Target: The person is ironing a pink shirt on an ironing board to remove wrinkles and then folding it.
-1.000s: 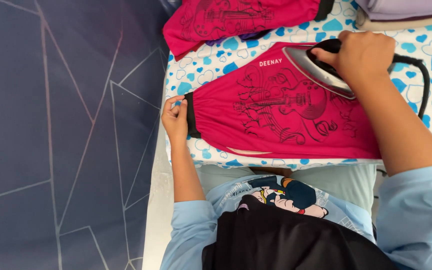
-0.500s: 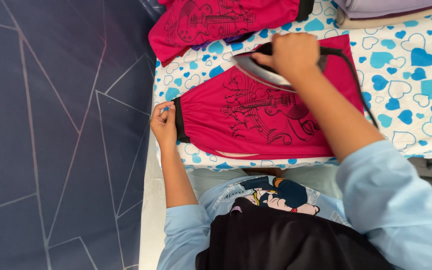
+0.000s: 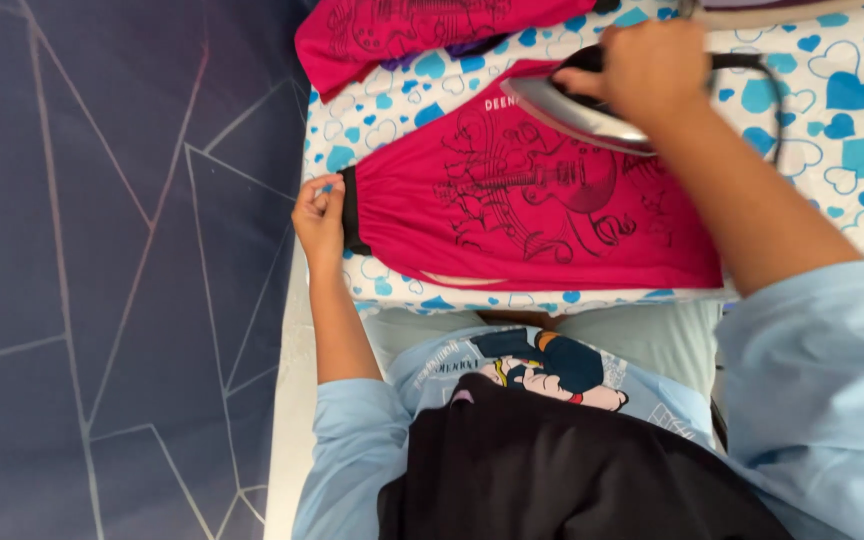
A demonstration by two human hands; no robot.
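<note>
The right hand (image 3: 652, 65) grips the iron (image 3: 577, 110), pressed on the pink garment (image 3: 532, 215). The left hand (image 3: 320, 212) pinches the garment's black hem (image 3: 352, 210), the cloth stretched between both hands.

right hand (image 3: 652, 70) | iron (image 3: 577, 110) slid right | back over guitar print (image 3: 542, 195)

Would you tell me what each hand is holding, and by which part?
Left hand pinches the pink garment by its black hem; right hand grips the iron by its handle.

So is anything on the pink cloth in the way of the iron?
Nothing visible is. The iron, gripped by the right hand, sits right on the pink garment. The left hand pinches only its black hem, away from the iron.
</note>
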